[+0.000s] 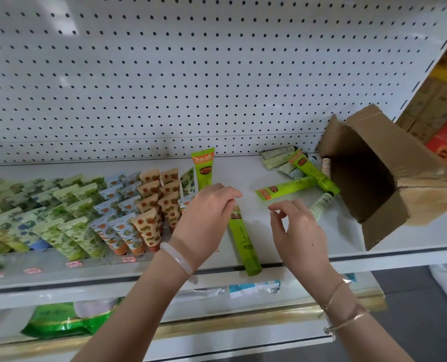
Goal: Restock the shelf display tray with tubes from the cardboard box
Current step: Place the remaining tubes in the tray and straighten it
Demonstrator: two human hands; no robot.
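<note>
Green tube [244,242], orange label, flat

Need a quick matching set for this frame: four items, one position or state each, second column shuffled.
Items:
1. brown cardboard box
2. bright green tube under the left hand
3. bright green tube at the pegboard
4. peach tubes with orange print

States:
A. standing in rows in the clear display tray
B. tipped on its side, open mouth facing left
C. lying flat, cap end at the shelf's front edge
D. upright, leaning against the back panel

Pairs: 1-B, 2-C, 3-D, 4-A
</note>
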